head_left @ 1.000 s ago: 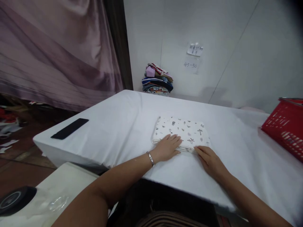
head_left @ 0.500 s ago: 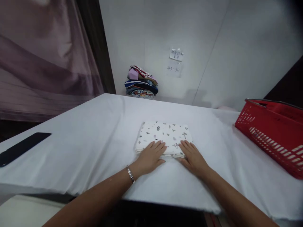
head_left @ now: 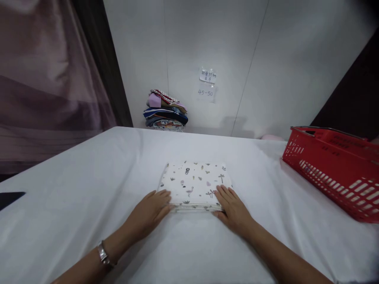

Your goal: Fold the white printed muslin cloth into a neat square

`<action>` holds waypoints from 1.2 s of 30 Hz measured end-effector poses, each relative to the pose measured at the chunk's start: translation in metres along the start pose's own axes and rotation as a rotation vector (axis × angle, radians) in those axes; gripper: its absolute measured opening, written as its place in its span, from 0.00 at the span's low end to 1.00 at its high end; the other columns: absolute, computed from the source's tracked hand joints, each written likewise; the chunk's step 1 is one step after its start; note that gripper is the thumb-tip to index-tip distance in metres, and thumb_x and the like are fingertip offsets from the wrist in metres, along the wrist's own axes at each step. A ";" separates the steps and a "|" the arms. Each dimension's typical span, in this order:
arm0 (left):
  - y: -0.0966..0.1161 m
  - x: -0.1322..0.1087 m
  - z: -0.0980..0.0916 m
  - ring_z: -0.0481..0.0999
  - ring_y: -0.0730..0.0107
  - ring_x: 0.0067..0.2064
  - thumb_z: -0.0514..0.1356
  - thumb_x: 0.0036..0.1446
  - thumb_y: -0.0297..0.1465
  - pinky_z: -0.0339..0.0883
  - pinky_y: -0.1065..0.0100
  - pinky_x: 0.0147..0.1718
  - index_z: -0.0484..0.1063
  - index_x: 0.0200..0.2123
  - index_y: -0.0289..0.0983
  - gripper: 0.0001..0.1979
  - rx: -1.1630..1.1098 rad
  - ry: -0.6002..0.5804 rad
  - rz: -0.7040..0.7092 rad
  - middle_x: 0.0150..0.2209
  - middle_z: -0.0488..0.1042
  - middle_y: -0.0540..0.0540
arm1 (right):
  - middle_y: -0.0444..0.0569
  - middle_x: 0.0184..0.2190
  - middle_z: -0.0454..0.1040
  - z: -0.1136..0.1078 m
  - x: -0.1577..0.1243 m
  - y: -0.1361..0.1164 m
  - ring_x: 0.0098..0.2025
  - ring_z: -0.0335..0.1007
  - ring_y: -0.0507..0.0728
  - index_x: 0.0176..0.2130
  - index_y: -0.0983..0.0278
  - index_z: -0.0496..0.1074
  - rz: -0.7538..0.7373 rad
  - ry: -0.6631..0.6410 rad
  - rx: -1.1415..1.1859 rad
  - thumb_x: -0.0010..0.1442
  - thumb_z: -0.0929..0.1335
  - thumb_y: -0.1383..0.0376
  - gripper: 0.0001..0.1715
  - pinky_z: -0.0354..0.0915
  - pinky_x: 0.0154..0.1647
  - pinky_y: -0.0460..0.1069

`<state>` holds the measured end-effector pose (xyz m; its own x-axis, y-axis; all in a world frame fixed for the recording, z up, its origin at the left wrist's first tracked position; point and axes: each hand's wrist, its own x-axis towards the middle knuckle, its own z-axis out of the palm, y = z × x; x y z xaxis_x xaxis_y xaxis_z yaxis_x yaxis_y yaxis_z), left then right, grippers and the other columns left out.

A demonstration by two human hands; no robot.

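The folded cloth [head_left: 196,185] lies flat between the left hand [head_left: 149,213] and right hand [head_left: 232,209], fingers [head_left: 223,194] loosely together at its near corners.

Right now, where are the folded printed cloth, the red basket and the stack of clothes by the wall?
folded printed cloth [head_left: 195,182], head view, middle of its top face.
red basket [head_left: 331,167], head view, slotted side wall.
stack of clothes [head_left: 166,110], head view, middle of the pile.
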<state>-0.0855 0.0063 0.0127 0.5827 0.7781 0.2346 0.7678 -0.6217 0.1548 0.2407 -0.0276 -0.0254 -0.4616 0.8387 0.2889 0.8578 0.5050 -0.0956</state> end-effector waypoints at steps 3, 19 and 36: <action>0.004 0.027 -0.007 0.59 0.59 0.59 0.46 0.61 0.44 0.54 0.53 0.55 0.67 0.49 0.41 0.21 0.000 0.037 -0.024 0.56 0.64 0.44 | 0.57 0.62 0.50 0.000 0.000 -0.001 0.64 0.39 0.64 0.63 0.65 0.48 -0.002 0.006 0.006 0.60 0.61 0.55 0.37 0.46 0.61 0.64; -0.005 0.053 0.038 0.50 0.54 0.63 0.44 0.59 0.47 0.44 0.47 0.57 0.57 0.58 0.41 0.28 0.020 0.005 -0.055 0.62 0.53 0.43 | 0.56 0.65 0.41 -0.022 0.087 0.030 0.66 0.29 0.63 0.63 0.66 0.49 0.339 -0.016 0.140 0.60 0.55 0.45 0.40 0.39 0.62 0.62; -0.002 0.051 0.032 0.49 0.53 0.63 0.43 0.59 0.48 0.55 0.46 0.50 0.56 0.58 0.43 0.27 -0.067 -0.034 -0.117 0.63 0.51 0.44 | 0.56 0.65 0.35 0.021 0.089 0.058 0.66 0.25 0.62 0.63 0.69 0.46 0.450 -0.066 0.379 0.57 0.55 0.42 0.47 0.38 0.63 0.60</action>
<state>-0.0488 0.0503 -0.0063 0.4996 0.8476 0.1790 0.8123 -0.5302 0.2431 0.2449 0.0808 -0.0249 -0.0946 0.9921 0.0823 0.8375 0.1240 -0.5322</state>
